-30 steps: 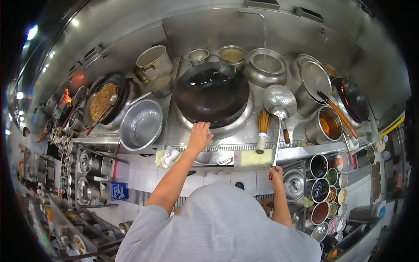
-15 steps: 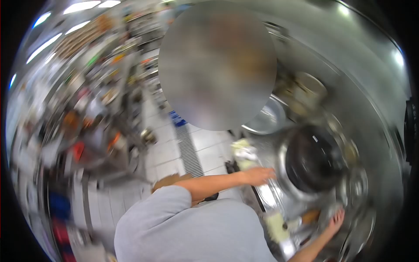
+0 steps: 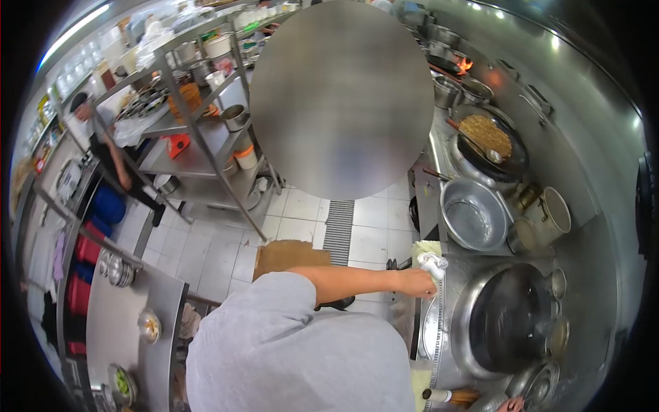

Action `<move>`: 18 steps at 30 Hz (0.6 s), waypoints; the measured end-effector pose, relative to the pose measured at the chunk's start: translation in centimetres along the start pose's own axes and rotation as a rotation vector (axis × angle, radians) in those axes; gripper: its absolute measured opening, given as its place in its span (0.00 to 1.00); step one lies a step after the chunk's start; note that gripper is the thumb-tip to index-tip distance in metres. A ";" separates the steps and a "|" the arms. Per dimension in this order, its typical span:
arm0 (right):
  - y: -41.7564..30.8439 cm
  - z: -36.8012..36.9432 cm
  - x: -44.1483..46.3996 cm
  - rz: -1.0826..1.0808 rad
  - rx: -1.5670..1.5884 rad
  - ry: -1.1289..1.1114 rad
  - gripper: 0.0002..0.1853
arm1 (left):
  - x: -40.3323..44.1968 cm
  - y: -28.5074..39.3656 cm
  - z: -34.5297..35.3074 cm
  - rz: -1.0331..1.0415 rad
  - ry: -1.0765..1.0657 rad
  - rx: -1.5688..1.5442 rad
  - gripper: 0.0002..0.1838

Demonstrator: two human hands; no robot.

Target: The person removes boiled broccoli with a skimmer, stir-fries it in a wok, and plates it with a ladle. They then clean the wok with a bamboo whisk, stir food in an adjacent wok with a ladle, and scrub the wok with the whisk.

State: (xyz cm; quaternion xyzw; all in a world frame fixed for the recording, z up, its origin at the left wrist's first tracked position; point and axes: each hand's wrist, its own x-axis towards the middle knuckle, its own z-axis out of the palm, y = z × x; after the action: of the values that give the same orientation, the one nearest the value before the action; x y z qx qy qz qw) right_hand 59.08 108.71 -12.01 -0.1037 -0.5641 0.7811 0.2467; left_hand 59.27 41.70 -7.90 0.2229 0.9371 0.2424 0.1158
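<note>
My left hand (image 3: 416,283) is at the front edge of the steel stove top, fingers curled in; whatever they may hold is hidden. A crumpled white cloth (image 3: 434,264) lies right beside it. To its right a large dark wok (image 3: 511,319) sits on a round metal ring. Only a small part of my right hand (image 3: 511,406) shows at the bottom edge, and its fingers are mostly cut off. Near it lie a bamboo brush (image 3: 465,397) and a round metal container (image 3: 539,384).
A metal basin (image 3: 473,213) and a white bucket (image 3: 552,213) stand farther along the stove. Beyond them, a wok (image 3: 487,141) holds chopped food and a ladle. Steel shelving (image 3: 199,137) and a person (image 3: 110,144) are at left. Cardboard (image 3: 288,257) lies on the floor.
My view has swung and become sharper. The wok and stove sit lower in view, and my right hand has dropped to the bottom edge. My left hand is now close beside the white cloth.
</note>
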 end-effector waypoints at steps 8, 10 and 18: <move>-7.5 1.4 -8.0 0.409 0.764 -0.048 0.24 | 14.4 6.2 3.8 0.619 0.390 -0.074 0.23; -11.4 10.2 -15.6 0.441 0.688 -0.140 0.20 | 16.9 8.2 5.3 0.670 0.404 -0.006 0.29; -7.4 14.1 -20.3 0.397 0.692 -0.091 0.13 | 18.7 9.8 7.7 0.669 0.300 0.014 0.27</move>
State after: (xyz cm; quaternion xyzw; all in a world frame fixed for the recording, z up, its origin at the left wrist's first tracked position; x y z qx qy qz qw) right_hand 72.27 88.57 -2.68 -0.0867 -0.2470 0.9613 0.0858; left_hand 48.99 61.34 -11.60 0.4798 0.8206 0.2904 -0.1100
